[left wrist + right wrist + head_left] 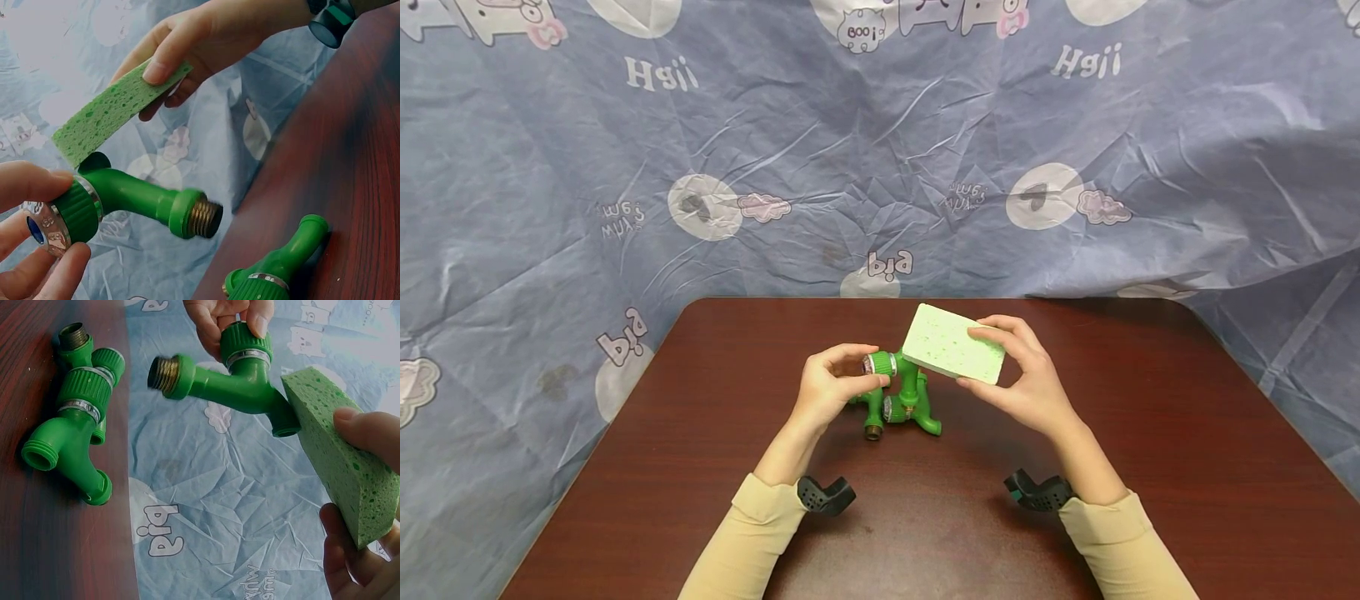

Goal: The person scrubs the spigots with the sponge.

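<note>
My left hand (823, 385) grips a green tap (137, 190) by its ribbed, silver-ringed knob, holding it above the table. Brass threads show at one end of this tap. In my right hand (1026, 379) is a light green sponge (955, 343), pinched between thumb and fingers. The sponge's edge lies against the tap's spout in the right wrist view; in the head view it covers part of the tap. Below the hands, more green taps (81, 419) rest on the table, partly overlapping one another.
The dark reddish-brown table (1075, 400) has rounded far corners. Behind it hangs a wrinkled blue-grey cloth (850, 150) with cartoon prints. Black wrist straps (826, 497) with mounts sit at both cuffs.
</note>
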### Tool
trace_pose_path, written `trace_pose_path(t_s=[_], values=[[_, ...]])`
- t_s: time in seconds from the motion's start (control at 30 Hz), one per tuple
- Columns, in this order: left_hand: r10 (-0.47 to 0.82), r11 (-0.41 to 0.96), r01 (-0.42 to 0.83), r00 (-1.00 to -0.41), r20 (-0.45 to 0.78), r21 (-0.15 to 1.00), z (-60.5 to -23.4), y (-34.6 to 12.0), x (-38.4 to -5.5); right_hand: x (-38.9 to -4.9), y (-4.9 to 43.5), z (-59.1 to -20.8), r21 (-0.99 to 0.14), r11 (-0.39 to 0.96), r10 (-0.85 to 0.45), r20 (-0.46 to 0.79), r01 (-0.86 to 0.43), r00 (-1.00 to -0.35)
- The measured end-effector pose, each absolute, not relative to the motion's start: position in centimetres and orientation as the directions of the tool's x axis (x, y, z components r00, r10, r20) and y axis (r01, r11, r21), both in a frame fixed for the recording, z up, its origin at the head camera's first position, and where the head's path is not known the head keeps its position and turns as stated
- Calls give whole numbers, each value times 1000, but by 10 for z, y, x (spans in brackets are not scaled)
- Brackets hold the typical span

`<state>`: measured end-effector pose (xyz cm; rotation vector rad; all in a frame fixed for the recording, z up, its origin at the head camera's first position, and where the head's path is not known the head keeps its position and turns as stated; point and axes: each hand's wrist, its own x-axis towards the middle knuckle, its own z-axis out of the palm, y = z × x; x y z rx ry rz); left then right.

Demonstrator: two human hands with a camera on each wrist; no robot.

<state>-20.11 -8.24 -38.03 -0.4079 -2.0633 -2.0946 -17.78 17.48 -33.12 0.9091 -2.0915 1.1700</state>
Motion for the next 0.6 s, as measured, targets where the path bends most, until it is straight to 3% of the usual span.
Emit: trace_pose_path(t_s=[0.4, 0.6], values=[[76, -170, 274, -954, 290, 947, -379, -85, -203, -201, 191, -361, -555, 323, -380, 665, -766, -643], [56, -154, 290, -952, 302, 944, -379, -86, -202, -201, 190, -362, -556, 309, -386, 668, -772, -635]])
